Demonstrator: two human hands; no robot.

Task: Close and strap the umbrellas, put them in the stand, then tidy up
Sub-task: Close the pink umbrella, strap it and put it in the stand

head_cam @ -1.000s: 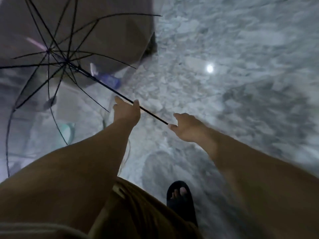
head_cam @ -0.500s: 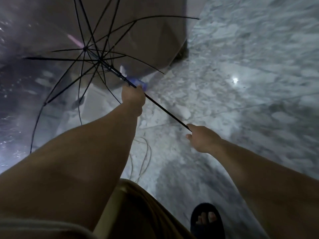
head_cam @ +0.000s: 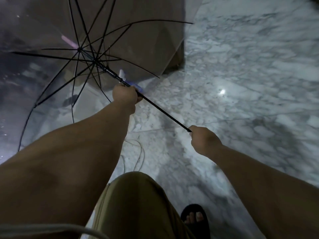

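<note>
clear umbrella (head_cam: 51, 49) is open, canopy spread up and out beyond the left hand (head_cam: 125, 94), black ribs fanned around the hub. left hand is fisted round the shaft (head_cam: 162, 110), just short of the runner. since a second ago it has slid up the shaft from mid-length toward the runner, and the canopy has swung higher and more upright. my read: it's lining up to release the catch and pull the runner down, so closing is only just starting; no strapping yet, no stand in view.

past the left hand's knuckles, seen through the plastic: a small bluish-purple thing (head_cam: 136, 87) on the floor, can't tell what it is. a big dark grey mass (head_cam: 138, 31) sits further out beyond it, possibly another open umbrella, not sure.

below the left forearm, a loose pale cord (head_cam: 139, 152) lies looped on the marble floor (head_cam: 241, 83), near the person's knee; trip or snag risk when the ribs fold inward.

right hand (head_cam: 202, 142) grips the near end of the shaft, fingers wrapped; the handle itself is hidden in the fist. it has held that end throughout. a sandalled foot (head_cam: 195, 219) is below and inboard of it.
</note>
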